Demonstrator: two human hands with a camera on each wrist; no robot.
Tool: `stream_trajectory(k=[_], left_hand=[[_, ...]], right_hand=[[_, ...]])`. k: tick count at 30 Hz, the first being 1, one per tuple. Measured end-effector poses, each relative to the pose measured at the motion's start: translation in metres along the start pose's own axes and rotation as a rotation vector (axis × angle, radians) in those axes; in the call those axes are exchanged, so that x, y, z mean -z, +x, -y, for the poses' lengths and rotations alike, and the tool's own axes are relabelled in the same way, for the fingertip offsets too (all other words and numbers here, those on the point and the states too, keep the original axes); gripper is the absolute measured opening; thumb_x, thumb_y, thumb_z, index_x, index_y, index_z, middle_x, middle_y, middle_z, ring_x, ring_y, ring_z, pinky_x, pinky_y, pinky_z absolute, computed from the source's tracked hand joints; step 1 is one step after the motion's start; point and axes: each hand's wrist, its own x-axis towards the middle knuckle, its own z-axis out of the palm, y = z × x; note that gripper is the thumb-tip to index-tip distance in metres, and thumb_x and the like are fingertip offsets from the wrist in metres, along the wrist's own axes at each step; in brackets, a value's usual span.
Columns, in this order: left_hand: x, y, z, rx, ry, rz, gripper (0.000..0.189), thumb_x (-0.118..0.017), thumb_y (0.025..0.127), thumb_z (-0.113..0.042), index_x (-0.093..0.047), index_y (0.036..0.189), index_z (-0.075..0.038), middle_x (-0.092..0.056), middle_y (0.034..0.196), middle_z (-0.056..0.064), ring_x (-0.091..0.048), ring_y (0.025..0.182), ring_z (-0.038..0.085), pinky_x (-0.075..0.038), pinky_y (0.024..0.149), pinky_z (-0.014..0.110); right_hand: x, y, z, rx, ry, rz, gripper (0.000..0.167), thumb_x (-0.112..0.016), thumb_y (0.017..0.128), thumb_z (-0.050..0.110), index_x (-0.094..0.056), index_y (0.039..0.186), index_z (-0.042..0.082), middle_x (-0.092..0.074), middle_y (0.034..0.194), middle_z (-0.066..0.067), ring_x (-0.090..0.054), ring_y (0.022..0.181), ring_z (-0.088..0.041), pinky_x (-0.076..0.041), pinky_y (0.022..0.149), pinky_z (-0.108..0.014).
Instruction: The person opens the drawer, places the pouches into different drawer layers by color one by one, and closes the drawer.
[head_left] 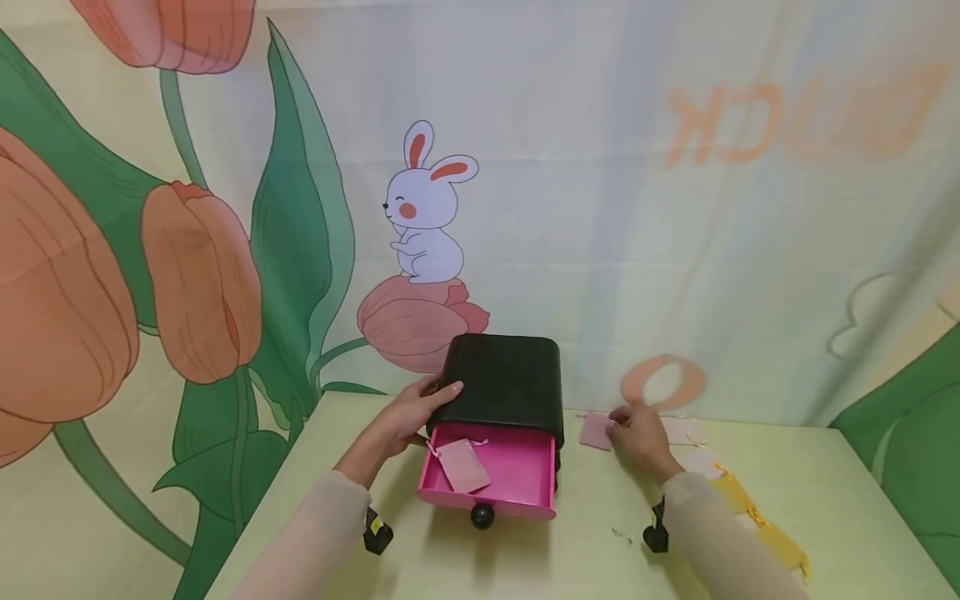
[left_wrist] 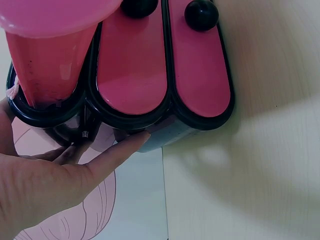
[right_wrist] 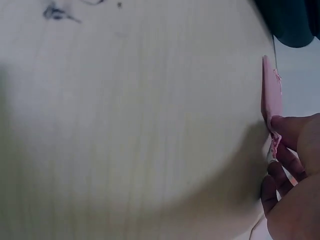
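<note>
A black mini drawer cabinet [head_left: 504,379] with pink drawers stands on the table, its top drawer [head_left: 525,467] pulled out. Inside that drawer lies a pale pink drawstring pouch [head_left: 463,467]. My left hand [head_left: 408,414] holds the cabinet's left side, thumb over the top edge and fingers against the side. In the left wrist view, the two lower drawers [left_wrist: 132,65] are closed. To the cabinet's right, my right hand [head_left: 643,437] pinches a pink drawstring pouch [right_wrist: 271,90] between thumb and fingers, near its drawstring end. Part of this pouch is hidden by the fingers.
White pouches [head_left: 682,431] lie beyond the right hand, partly covered by it. Yellow pouches [head_left: 780,540] lie along the right forearm. A small dark mark [head_left: 622,536] shows on the table. Behind stands a printed backdrop [head_left: 570,208] with tulips and a rabbit.
</note>
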Motion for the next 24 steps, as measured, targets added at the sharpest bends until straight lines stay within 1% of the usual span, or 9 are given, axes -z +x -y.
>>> stream_trajectory(k=[3,7,10,13,15,18,24], left_hand=[[-0.002,0.000,0.001,0.003,0.002,0.005,0.095,-0.070,0.096,-0.061,-0.029,0.168,-0.015,-0.048,0.158,0.022,-0.059,0.127,0.041,-0.062,0.087,0.058],[-0.002,-0.001,0.000,0.003,0.008,0.011,0.095,-0.070,0.096,-0.061,-0.028,0.167,-0.014,-0.047,0.159,0.022,-0.058,0.129,0.042,-0.062,0.088,0.058],[-0.001,-0.001,0.000,0.002,0.006,0.010,0.095,-0.070,0.096,-0.060,-0.028,0.167,-0.014,-0.047,0.159,0.023,-0.058,0.130,0.043,-0.062,0.088,0.059],[0.001,-0.001,0.001,0.003,0.004,0.009,0.095,-0.070,0.096,-0.060,-0.028,0.167,-0.014,-0.046,0.159,0.023,-0.058,0.130,0.043,-0.062,0.089,0.059],[0.001,-0.002,0.002,0.005,0.006,0.007,0.095,-0.070,0.096,-0.061,-0.027,0.167,-0.015,-0.046,0.159,0.023,-0.058,0.129,0.043,-0.062,0.089,0.059],[0.001,-0.002,0.003,0.008,0.011,0.008,0.097,-0.070,0.095,-0.062,-0.026,0.168,-0.015,-0.046,0.159,0.023,-0.058,0.130,0.043,-0.061,0.090,0.060],[-0.002,0.002,0.002,0.014,0.013,0.010,0.098,-0.071,0.093,-0.064,-0.027,0.168,-0.017,-0.046,0.160,0.021,-0.056,0.132,0.044,-0.059,0.093,0.063]], right_hand=[[-0.001,-0.006,0.001,0.001,-0.021,-0.017,0.014,-0.072,0.094,0.005,-0.074,0.103,-0.005,-0.071,0.100,-0.018,-0.065,0.098,-0.038,-0.053,0.088,-0.055],[0.003,-0.015,0.003,-0.016,-0.003,-0.022,0.010,-0.070,0.096,0.005,-0.073,0.102,-0.002,-0.071,0.095,-0.014,-0.065,0.093,-0.032,-0.054,0.085,-0.051],[0.011,-0.022,0.008,0.021,0.023,-0.025,0.011,-0.071,0.098,0.008,-0.075,0.104,0.000,-0.074,0.098,-0.012,-0.067,0.094,-0.031,-0.055,0.085,-0.049],[0.024,-0.028,0.019,0.093,0.056,-0.032,0.011,-0.075,0.099,0.012,-0.077,0.105,0.003,-0.076,0.097,-0.009,-0.068,0.092,-0.028,-0.056,0.079,-0.044],[0.034,-0.031,0.031,0.145,0.081,-0.048,0.010,-0.077,0.099,0.013,-0.078,0.105,0.005,-0.076,0.096,-0.007,-0.069,0.091,-0.026,-0.057,0.077,-0.040],[0.048,-0.037,0.057,0.206,0.130,-0.082,0.011,-0.078,0.099,0.016,-0.078,0.106,0.008,-0.075,0.096,-0.004,-0.069,0.091,-0.023,-0.057,0.077,-0.034],[0.077,-0.054,0.119,0.323,0.225,-0.133,0.013,-0.080,0.097,0.018,-0.077,0.107,0.010,-0.075,0.100,-0.002,-0.068,0.092,-0.020,-0.058,0.080,-0.027]])
